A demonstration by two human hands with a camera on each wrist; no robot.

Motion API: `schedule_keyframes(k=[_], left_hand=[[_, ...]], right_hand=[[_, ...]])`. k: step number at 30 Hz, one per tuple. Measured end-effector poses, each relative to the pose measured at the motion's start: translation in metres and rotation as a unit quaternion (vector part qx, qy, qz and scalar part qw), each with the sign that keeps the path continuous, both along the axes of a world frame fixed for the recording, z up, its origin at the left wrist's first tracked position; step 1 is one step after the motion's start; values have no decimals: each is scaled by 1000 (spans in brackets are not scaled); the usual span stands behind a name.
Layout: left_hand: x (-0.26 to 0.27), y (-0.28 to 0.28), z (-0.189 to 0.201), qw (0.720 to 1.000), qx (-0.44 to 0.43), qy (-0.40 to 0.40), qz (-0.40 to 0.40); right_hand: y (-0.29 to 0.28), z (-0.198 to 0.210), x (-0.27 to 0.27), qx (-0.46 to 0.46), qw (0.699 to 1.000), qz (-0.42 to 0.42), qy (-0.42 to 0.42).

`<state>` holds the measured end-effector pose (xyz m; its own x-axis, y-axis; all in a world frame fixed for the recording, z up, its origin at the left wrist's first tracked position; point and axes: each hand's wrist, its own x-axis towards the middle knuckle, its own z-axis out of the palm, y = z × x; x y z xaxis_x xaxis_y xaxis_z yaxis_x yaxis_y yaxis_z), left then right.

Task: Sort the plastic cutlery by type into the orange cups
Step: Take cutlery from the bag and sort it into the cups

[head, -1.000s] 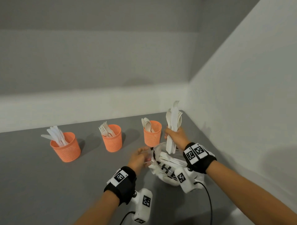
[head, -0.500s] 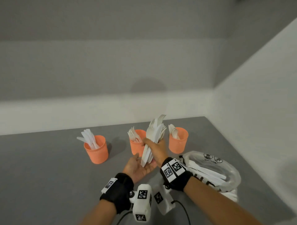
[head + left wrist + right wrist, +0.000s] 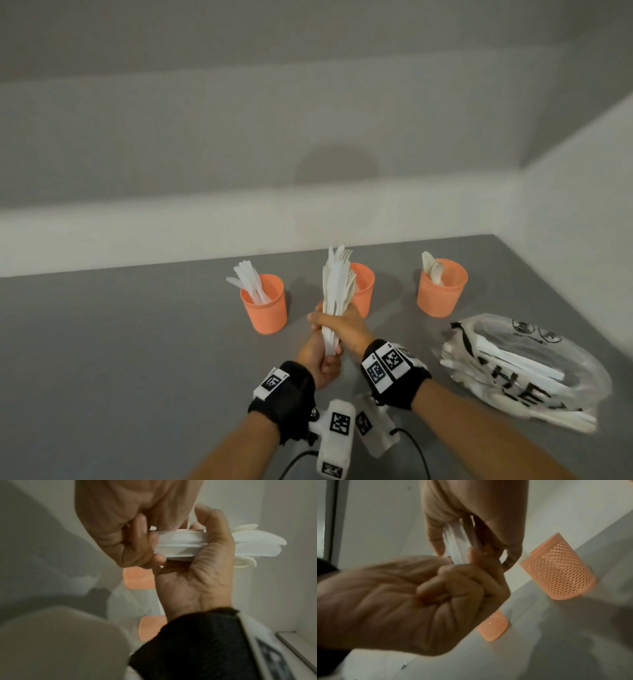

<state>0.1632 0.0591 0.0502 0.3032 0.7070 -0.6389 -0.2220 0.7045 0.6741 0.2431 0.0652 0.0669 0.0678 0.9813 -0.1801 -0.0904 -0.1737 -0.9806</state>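
Three orange mesh cups stand in a row: the left cup [image 3: 263, 303] holds knives, the middle cup [image 3: 363, 291] is partly hidden, the right cup [image 3: 442, 287] holds spoons. Upright in front of the middle cup is a mixed bundle of white plastic cutlery [image 3: 337, 284]. My right hand [image 3: 339, 325] grips its middle. Just below, my left hand [image 3: 320, 359] is curled round the handle ends. In the left wrist view the right hand's thumb wraps over the bundle [image 3: 180, 545]. In the right wrist view the left hand [image 3: 436, 595] is a fist under the handles [image 3: 457, 545].
A clear plastic bag [image 3: 524, 370] with more white cutlery lies on the grey table [image 3: 120, 342] to the right of my right arm. White walls close the table at the back and right. Two cups [image 3: 559, 574] [image 3: 494, 627] show in the right wrist view.
My right hand carried the bundle left, from above the bag to in front of the middle cup. My left hand left the bag and closed round the bundle's lower ends.
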Motion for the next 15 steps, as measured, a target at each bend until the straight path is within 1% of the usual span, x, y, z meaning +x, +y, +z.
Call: schedule_keyframes(k=[2,3,4,6,8,10,11,13,14,15], left_hand=[[-6,3,-1,1000,-5,-2,-5],[-7,5,1,1000,-6,-4,-14],[-8,7,2,1000,-10,-9,-20],[-6,9,3,1000,-9,-15,-25],[-5,11,4,999,15,-1,-30],[-7,16,6,999,30,11,-33],[-10,18,8,997,53,42,-46],[-16,25,10,977,142,144,-67],[-19,30,12,962,195,182,-56],[-22,35,14,948,242,202,-38]], right_hand=[[5,-2,2,-4,997,70,22],[9,-4,3,-9,995,95,9],[12,-5,4,-11,994,112,-8],[17,-6,5,-14,993,118,-25],[20,-4,2,-25,996,91,-6],[27,-3,0,-41,999,17,24],[32,-4,1,-48,998,-25,36],[41,-6,6,-54,994,-91,30],[44,-7,10,-57,993,-105,18],[46,-9,14,-59,992,-108,3]])
